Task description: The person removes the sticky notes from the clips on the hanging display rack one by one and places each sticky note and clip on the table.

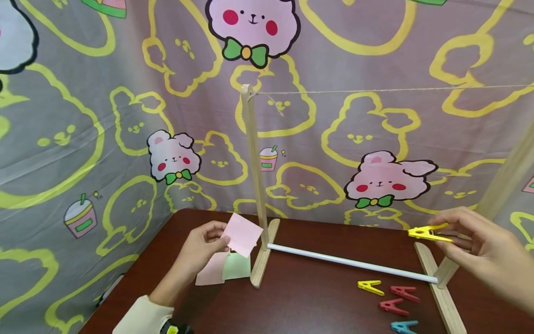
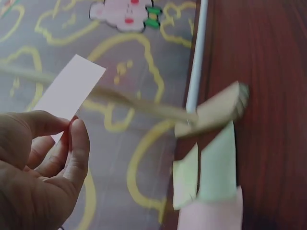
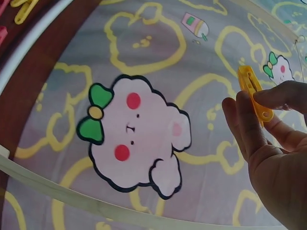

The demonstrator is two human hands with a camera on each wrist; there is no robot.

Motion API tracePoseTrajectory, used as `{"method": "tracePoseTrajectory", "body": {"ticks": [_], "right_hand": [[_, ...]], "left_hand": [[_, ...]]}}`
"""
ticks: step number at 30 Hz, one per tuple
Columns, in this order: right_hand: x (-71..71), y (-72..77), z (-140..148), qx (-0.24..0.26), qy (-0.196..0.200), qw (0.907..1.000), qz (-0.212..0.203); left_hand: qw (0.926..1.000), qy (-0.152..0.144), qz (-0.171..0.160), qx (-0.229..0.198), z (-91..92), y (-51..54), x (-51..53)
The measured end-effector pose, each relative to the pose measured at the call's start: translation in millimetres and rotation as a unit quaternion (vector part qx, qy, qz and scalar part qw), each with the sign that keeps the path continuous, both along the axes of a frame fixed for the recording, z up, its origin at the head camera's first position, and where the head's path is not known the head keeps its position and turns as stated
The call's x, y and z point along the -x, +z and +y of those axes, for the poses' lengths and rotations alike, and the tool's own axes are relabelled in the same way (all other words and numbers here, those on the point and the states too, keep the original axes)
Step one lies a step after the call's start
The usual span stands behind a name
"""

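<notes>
Between thumb and fingers, my left hand [image 1: 204, 243] pinches a pink square of paper [image 1: 242, 235] above the table's left side. The same pink paper [image 2: 72, 88] tilts up from the fingertips in the left wrist view. A yellow clothespin [image 1: 429, 233] is pinched by its handles in my right hand [image 1: 479, 246], raised near the right post. In the right wrist view this yellow clothespin [image 3: 254, 93] sits between thumb and fingers. Under the left hand lie a pink sheet [image 1: 210, 270] and a green sheet [image 1: 237, 266]. A paler yellow-green sheet [image 2: 185, 177] shows beside them in the left wrist view.
A wooden frame with a left post [image 1: 255, 167], a right post [image 1: 505, 185] and a white crossbar [image 1: 350, 262] stands on the dark table [image 1: 317, 297]. String [image 1: 354, 91] runs across its top. Yellow [image 1: 370, 286], red [image 1: 393, 306] and blue [image 1: 403, 326] clothespins lie at the right.
</notes>
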State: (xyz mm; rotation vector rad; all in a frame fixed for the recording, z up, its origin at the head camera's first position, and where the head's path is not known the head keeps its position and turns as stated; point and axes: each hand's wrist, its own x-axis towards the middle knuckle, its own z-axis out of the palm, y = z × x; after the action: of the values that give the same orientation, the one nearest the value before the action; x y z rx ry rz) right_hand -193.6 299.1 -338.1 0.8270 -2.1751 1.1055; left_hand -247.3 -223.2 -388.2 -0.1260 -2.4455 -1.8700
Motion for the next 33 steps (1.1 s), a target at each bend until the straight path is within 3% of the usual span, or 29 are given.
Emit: {"method": "tracePoseTrajectory", "body": {"ticks": [9,14,23,26,30,33], "right_hand": [[-8.4,-23.4,2,-0.030,-0.004,0.9991,-0.029],[-14.5,-35.5,-1,-0.069,-0.046,0.9950,-0.055],[-23.9,-65.6,9,-0.089,-0.080,0.9892,-0.085],[-27.9,-77.6,11,-0.113,-0.105,0.9805,-0.121],[-29.5,-96.0,11,-0.120,-0.090,0.9800,-0.131],[-29.0,-112.4,8,-0.121,-0.052,0.9843,-0.118]], "left_hand": [[0.9937,0.104,-0.036,0.020,-42.5,-25.2,13.5],[0.9880,0.142,-0.053,0.027,-63.7,-36.2,17.9],[0.9817,0.175,-0.067,0.031,-90.5,-44.9,27.7],[0.9786,0.187,-0.077,0.036,-99.0,-48.5,29.4],[0.9728,0.208,-0.091,0.046,-111.4,-55.8,30.9],[0.9689,0.221,-0.100,0.051,-118.9,-61.3,31.5]]}}
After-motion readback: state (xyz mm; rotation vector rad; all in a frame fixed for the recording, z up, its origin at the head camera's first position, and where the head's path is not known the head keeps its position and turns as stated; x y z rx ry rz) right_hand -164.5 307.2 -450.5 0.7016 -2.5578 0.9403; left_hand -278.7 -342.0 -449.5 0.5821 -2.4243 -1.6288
